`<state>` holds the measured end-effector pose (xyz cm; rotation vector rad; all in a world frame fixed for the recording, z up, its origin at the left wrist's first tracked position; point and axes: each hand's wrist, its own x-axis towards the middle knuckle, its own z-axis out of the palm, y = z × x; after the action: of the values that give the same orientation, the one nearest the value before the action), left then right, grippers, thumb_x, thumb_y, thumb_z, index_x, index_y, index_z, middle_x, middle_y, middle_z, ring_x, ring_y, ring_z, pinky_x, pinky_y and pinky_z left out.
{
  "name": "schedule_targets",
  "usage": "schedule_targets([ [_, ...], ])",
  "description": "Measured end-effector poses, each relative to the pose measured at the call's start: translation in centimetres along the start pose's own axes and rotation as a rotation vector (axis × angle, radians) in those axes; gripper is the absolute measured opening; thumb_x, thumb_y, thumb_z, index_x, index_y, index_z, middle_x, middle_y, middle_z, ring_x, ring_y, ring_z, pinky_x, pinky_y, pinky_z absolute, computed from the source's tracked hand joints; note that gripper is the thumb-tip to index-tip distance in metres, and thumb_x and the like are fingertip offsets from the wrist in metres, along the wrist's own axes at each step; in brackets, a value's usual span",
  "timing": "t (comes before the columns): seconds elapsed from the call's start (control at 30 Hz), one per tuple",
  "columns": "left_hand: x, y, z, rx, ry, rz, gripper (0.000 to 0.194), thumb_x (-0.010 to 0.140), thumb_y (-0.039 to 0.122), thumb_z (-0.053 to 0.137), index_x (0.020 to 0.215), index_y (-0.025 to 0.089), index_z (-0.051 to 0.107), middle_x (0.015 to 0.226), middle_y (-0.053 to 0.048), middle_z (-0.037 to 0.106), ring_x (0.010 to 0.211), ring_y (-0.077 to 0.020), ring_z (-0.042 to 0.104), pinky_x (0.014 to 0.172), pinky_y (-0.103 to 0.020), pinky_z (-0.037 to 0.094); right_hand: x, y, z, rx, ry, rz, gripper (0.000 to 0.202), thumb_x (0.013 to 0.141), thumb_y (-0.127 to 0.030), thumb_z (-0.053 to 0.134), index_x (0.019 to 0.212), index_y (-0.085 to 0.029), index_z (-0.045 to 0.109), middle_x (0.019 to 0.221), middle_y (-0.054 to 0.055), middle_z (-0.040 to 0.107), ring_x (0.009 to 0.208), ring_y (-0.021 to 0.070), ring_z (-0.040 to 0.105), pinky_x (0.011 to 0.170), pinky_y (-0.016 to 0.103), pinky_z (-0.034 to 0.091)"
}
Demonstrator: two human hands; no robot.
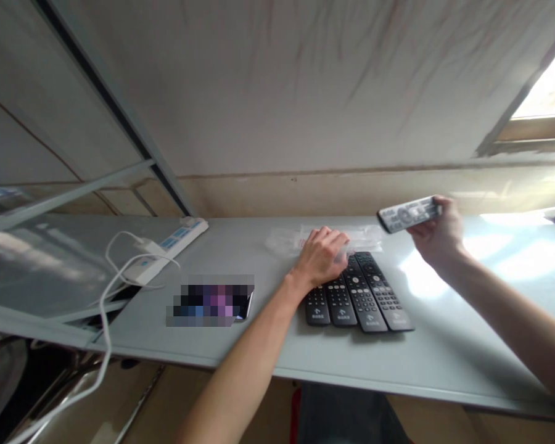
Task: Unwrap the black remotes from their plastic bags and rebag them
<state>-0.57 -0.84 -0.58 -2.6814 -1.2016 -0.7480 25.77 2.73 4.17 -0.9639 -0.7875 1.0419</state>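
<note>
Above the right part of the table, my right hand (440,233) grips a dark remote control (407,214) by one end, its button side towards me and blurred. Several black remote controls (365,300) lie side by side on the table, buttons up. My left hand (322,256) is over the far ends of the leftmost ones, its fingers curled. Clear plastic bags (365,237) lie flat behind the row, touching or close to the left fingers. What the left fingertips hold, if anything, is hidden.
Left of my left arm, a phone (243,308) lies on the grey table (277,345), its screen pixelated. Further left are a white power strip (185,237) with a plugged-in charger and a white cable (104,320) hanging over the edge. A wall (296,191) stands behind the table.
</note>
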Motion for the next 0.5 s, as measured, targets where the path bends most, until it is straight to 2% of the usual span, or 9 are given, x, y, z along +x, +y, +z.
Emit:
schedule_targets([
  [0.1, -0.1, -0.4, -0.2, -0.015, -0.023, 0.027, 0.019, 0.104, 0.026, 0.057, 0.119, 0.020, 0.065, 0.124, -0.007, 0.075, 0.117, -0.0248, 0.063, 0.104, -0.040, 0.049, -2.1, 3.1, 0.1, -0.057, 0.035, 0.077, 0.027, 0.093, -0.034, 0.068, 0.080, -0.026, 0.046, 0.062, -0.008, 0.040, 0.051, 0.0089, 0.040, 0.046, 0.020, 0.041],
  [0.17, -0.1, -0.6, -0.3, -0.023, -0.049, 0.044, 0.018, 0.104, 0.023, 0.057, 0.120, 0.020, 0.066, 0.126, -0.007, 0.076, 0.118, -0.0242, 0.064, 0.105, -0.040, 0.049, -3.5, 4.0, 0.0, -0.108, 0.018, 0.119, 0.023, 0.088, -0.035, 0.075, 0.082, -0.024, 0.055, 0.063, -0.007, 0.043, 0.050, 0.0090, 0.040, 0.042, 0.020, 0.037],
  [0.3, -0.2, -0.9, -0.2, -0.019, -0.075, 0.050, 0.018, 0.104, 0.021, 0.059, 0.120, 0.020, 0.066, 0.128, -0.007, 0.075, 0.118, -0.0237, 0.065, 0.104, -0.039, 0.049, -4.6, 4.1, -0.2, -0.184, -0.015, 0.135, 0.019, 0.083, -0.038, 0.078, 0.090, -0.023, 0.068, 0.068, -0.005, 0.049, 0.049, 0.0089, 0.041, 0.038, 0.019, 0.033],
  [0.5, -0.3, -0.9, 0.1, 0.028, -0.030, 0.031, 0.015, 0.101, 0.021, 0.059, 0.114, 0.019, 0.067, 0.121, -0.008, 0.076, 0.114, -0.0252, 0.064, 0.099, -0.039, 0.049, -4.2, 4.8, -0.4, -0.235, 0.059, 0.040, 0.019, 0.085, -0.044, 0.073, 0.084, -0.026, 0.067, 0.061, -0.006, 0.041, 0.043, 0.0091, 0.033, 0.033, 0.020, 0.027],
])
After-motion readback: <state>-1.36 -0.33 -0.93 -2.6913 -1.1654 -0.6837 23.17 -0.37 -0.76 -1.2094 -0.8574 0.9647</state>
